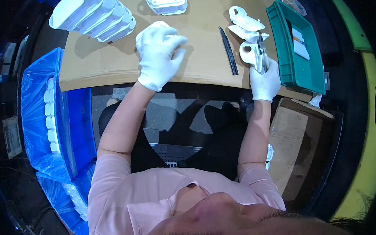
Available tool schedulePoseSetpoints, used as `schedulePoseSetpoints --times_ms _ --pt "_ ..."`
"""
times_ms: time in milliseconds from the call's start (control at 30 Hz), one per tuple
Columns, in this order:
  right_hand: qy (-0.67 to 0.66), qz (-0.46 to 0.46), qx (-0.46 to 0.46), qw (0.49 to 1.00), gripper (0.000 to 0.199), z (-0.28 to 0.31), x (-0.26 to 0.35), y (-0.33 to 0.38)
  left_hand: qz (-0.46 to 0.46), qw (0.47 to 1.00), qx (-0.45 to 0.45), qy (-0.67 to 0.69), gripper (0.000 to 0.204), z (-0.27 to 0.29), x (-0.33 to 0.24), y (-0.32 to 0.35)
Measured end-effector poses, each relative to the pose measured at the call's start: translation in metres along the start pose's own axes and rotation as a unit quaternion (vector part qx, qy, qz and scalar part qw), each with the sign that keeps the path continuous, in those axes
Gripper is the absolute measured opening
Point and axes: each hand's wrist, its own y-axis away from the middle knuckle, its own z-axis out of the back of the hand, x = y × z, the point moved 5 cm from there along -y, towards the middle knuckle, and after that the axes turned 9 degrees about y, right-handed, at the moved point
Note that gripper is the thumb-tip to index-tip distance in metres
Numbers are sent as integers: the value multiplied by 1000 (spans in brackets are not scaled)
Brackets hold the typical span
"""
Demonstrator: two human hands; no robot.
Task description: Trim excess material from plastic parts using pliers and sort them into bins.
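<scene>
My left hand, in a white glove, is over the cardboard-covered table top. Its fingers are half curled, with a gap between thumb and forefinger. White on white, I cannot tell whether a pale piece lies beneath its far fingers. My right hand, also gloved, is closed round the pale handles of a pair of pliers. The dark jaws point away from me, over a white moulded plastic part with a round hole. Just beyond lie more white moulded parts. Left of them rests a black pen-like tool.
Stacked white plastic housings stand far left, with another small stack beside them. A green tray holding small items sits at right. Blue plastic-lined bins with white parts are left of me; a cardboard box is at lower right.
</scene>
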Motion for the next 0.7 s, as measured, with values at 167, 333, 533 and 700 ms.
schedulePoseSetpoints --times_ms 167,333,533,700 --pt "-205 16 -197 959 38 8 -15 11 -19 995 -99 -4 53 14 -9 2" --pt "-210 300 -192 911 18 38 53 61 -127 985 -38 111 64 9 -28 11" --pt "-319 382 -107 860 23 20 91 82 -85 961 14 264 38 4 -17 18" --pt "-587 59 168 789 43 -7 99 77 6 933 -108 343 31 7 1 27"
